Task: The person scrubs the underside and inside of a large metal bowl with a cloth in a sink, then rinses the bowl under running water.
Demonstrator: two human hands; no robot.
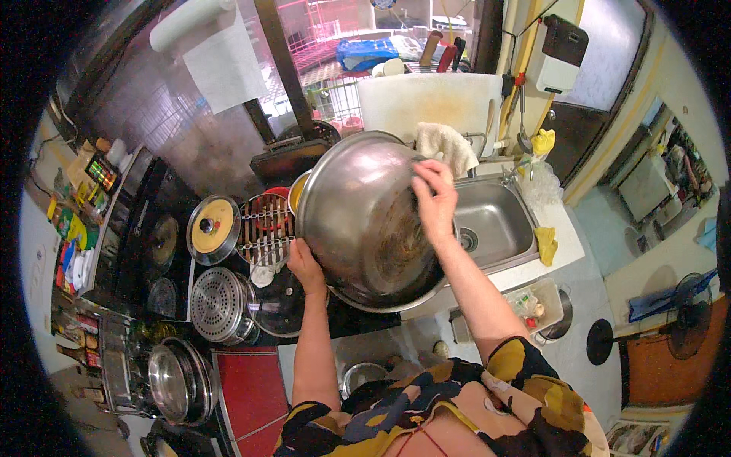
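Note:
A large stainless steel basin (365, 211) is held up in front of me, tilted so that its outside faces me. Brown stains mark its round base. My left hand (306, 267) grips the rim on the left side. At the upper right edge, my right hand (437, 197) holds the basin with bent fingers; a small dark part shows by the fingertips, too unclear to name. The basin's inside is hidden. Behind its right side lies a stainless steel sink (497, 220), partly covered by the basin and my right forearm.
Left of the basin are a lidded pan (214, 225), a slatted rack (265, 220), a steamer insert (217, 297) and a glass lid (280, 308). A white cutting board (394, 103) stands behind, near a cream towel (442, 143). Yellow gloves (546, 245) hang by the sink.

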